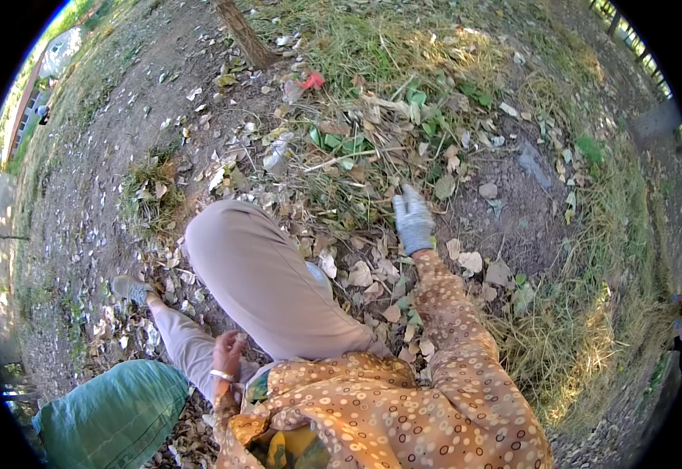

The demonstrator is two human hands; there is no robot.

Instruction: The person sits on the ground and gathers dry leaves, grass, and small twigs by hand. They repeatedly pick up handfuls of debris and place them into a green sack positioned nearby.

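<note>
My right hand (414, 224), in a pale grey glove, reaches forward over a heap of dry grass, stalks and leaves (357, 168). Its fingers point away from me, stretched out with a gap between them, at the near edge of the heap. Nothing shows in its grip. My left hand (227, 353), bare with a white band at the wrist, is held back beside my bent leg (271, 273). Its fingers are curled in, and I see nothing in them. Next to it at the lower left stands a green woven sack (114, 414); its opening is not visible.
A slim tree trunk (243, 33) rises beyond the heap, with a red scrap (311, 80) near its foot. Fallen leaves lie around my shoe (129, 288). A flat grey piece (533, 166) rests on bare soil at right. Fencing (630, 39) runs along the far right.
</note>
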